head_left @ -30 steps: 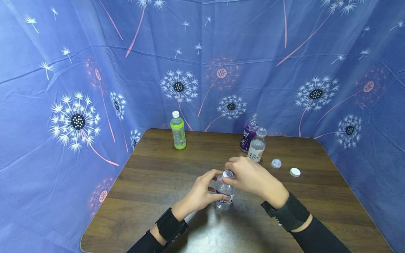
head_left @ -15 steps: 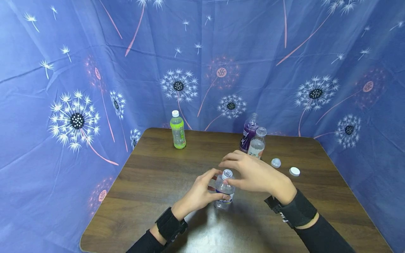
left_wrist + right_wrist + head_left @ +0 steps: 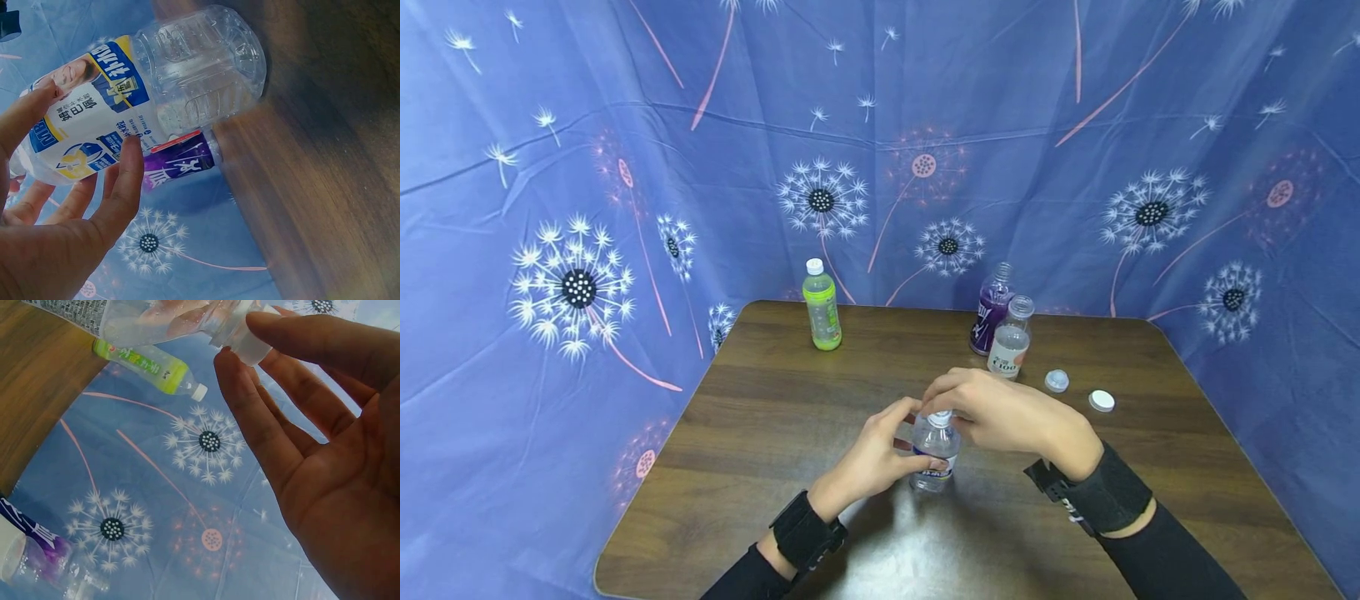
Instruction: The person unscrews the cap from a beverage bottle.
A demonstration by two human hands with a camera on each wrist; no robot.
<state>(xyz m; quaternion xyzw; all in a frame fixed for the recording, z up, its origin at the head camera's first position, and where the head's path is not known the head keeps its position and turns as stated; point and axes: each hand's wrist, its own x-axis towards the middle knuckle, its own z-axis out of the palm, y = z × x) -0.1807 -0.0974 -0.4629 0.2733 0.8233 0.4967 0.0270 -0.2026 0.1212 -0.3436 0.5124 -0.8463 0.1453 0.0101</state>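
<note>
A clear plastic bottle [image 3: 936, 442] with a blue, white and yellow label [image 3: 94, 103] stands upright on the table in the head view. My left hand [image 3: 872, 454] holds it around the label, thumb on one side and fingers on the other. Over its top, my right hand [image 3: 1007, 414] pinches the white cap [image 3: 253, 349] between thumb and fingertips, as the right wrist view shows. The cap sits on the bottle's neck; my right fingers partly cover it in the head view.
Behind my right hand stand an uncapped clear bottle [image 3: 1009, 346] and an uncapped purple-labelled bottle [image 3: 989, 317]. Two loose caps lie to their right, one translucent [image 3: 1056, 381], one white [image 3: 1102, 401]. A white-capped green bottle [image 3: 822, 308] stands at the table's back left. Blue patterned cloth [image 3: 880, 167] hangs behind.
My right fingers were at the cap, spread away from it half a second ago, and are back around it now. The left hand keeps its hold; the bottle stays in place.
</note>
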